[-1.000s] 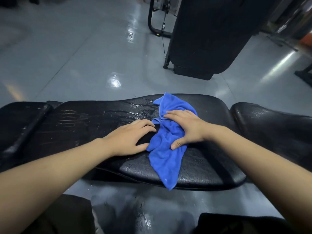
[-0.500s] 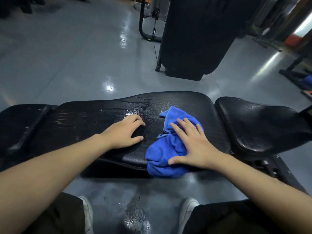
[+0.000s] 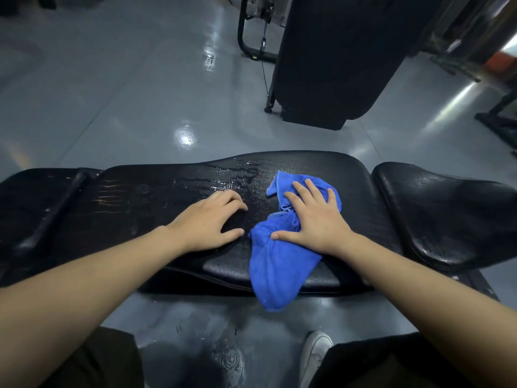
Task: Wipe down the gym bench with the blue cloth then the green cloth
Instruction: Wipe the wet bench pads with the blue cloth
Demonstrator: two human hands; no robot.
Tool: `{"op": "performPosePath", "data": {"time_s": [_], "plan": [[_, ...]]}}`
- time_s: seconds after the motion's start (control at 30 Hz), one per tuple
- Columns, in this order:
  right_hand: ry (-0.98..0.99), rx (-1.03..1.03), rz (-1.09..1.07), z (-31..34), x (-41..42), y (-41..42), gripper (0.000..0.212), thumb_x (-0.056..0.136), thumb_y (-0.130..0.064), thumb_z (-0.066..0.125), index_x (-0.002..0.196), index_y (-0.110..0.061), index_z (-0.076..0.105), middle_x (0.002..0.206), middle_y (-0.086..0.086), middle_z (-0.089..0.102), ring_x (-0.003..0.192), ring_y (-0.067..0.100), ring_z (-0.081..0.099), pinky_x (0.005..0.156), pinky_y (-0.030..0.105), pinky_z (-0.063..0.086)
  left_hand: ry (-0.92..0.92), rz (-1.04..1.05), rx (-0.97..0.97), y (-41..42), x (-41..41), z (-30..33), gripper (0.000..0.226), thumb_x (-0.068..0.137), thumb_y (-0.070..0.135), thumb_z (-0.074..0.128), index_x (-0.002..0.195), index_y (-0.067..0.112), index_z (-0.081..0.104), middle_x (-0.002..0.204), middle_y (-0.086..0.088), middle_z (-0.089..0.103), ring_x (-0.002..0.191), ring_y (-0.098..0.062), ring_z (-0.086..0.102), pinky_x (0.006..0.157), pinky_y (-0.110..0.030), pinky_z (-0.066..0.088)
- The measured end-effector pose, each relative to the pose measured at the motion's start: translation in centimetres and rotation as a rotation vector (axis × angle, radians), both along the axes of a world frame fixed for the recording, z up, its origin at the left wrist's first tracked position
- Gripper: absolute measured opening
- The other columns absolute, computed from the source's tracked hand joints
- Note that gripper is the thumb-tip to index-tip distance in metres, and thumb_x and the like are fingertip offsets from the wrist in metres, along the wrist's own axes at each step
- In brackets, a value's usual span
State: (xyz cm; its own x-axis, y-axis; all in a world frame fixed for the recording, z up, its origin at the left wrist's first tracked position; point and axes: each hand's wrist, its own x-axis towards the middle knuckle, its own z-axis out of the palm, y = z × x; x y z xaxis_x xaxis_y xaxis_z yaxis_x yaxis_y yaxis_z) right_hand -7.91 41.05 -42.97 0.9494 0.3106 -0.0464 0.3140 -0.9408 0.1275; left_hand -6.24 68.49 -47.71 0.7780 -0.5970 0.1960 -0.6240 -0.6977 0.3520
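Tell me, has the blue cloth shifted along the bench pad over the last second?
Yes. The blue cloth under the right hand slid right along the bench pad, toward the gap before the seat pad.

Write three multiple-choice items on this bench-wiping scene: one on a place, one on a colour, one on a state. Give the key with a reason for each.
1. Where does the cloth lie?
A. On the floor
B. On the bench pad, its near end hanging over the edge
C. Folded on the seat pad at right

2. What colour is the cloth under the hand?
A. Green
B. White
C. Blue

3. How does the right hand meet the cloth?
A. Flat, fingers spread, pressing on it
B. Lifting it in a fist
C. Not touching it

Key: 1 B, the blue cloth drapes off the near edge of the bench pad. 2 C, it is plainly blue. 3 A, the right hand lies spread on top; the left hand rests on bare pad.
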Motion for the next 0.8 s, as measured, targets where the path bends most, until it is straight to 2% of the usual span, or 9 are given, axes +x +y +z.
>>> {"op": "performPosePath", "data": {"time_s": [0.1, 0.27, 0.43, 0.57, 0.67, 0.8], "plan": [[-0.002, -0.004, 0.032, 0.0, 2.5, 0.4, 0.116, 0.064, -0.099, 0.021, 0.15, -0.023, 0.035, 0.164, 0.003, 0.019, 0.153, 0.027, 0.005, 0.116, 0.066, 0.011, -0.019, 0.024, 0.009, 1.3, 0.1, -0.4, 0.05, 0.091, 0.056, 0.054, 0.133, 0.03, 0.049, 0.134, 0.013, 0.041, 0.125, -0.012, 0.043, 0.1, -0.032, 0.044], [0.03, 0.007, 0.071, 0.1, 7.6, 1.8, 0.125, 0.056, -0.103, 0.004, 0.15, -0.025, 0.034, 0.164, 0.001, 0.019, 0.153, 0.025, 0.005, 0.115, 0.067, 0.013, -0.018, 0.08, 0.02, 3.6, 0.3, -0.7, 0.053, 0.092, 0.059, 0.05, 0.135, 0.029, 0.049, 0.134, 0.013, 0.041, 0.126, -0.012, 0.042, 0.102, -0.032, 0.044], [0.097, 0.031, 0.11, 0.1, 11.0, 3.2, 0.119, 0.058, -0.103, 0.014, 0.154, -0.033, 0.027, 0.166, -0.004, 0.014, 0.154, 0.022, 0.001, 0.117, 0.067, 0.005, -0.007, 0.113, 0.021, 4.5, 0.3, -0.9, 0.054, 0.091, 0.06, 0.048, 0.135, 0.028, 0.049, 0.135, 0.012, 0.041, 0.127, -0.011, 0.042, 0.103, -0.03, 0.042], [0.135, 0.028, 0.185, 0.3, 10.0, 2.7, 0.105, 0.064, -0.094, 0.021, 0.152, -0.038, 0.031, 0.165, -0.009, 0.018, 0.154, 0.019, 0.003, 0.117, 0.065, 0.002, 0.01, 0.115, 0.029, 4.4, 0.0, -0.7, 0.056, 0.09, 0.061, 0.046, 0.135, 0.028, 0.049, 0.135, 0.012, 0.041, 0.127, -0.012, 0.042, 0.102, -0.031, 0.043], [0.156, 0.035, 0.251, 0.2, 7.8, 2.6, 0.101, 0.066, -0.091, 0.023, 0.152, -0.038, 0.032, 0.164, -0.012, 0.02, 0.153, 0.018, 0.005, 0.118, 0.065, 0.002, 0.044, 0.119, 0.038, 4.5, -0.2, -0.4, 0.056, 0.091, 0.059, 0.049, 0.138, 0.029, 0.047, 0.138, 0.014, 0.038, 0.13, -0.01, 0.039, 0.102, -0.031, 0.043], [0.146, 0.006, 0.303, -0.2, 3.9, 2.8, 0.098, 0.071, -0.088, 0.022, 0.153, -0.034, 0.031, 0.165, -0.01, 0.018, 0.154, 0.018, 0.004, 0.118, 0.065, 0.003, 0.067, 0.13, 0.046, 4.4, -0.6, -0.1, 0.053, 0.092, 0.054, 0.054, 0.138, 0.03, 0.047, 0.138, 0.015, 0.036, 0.129, -0.01, 0.039, 0.099, -0.037, 0.048]]}}
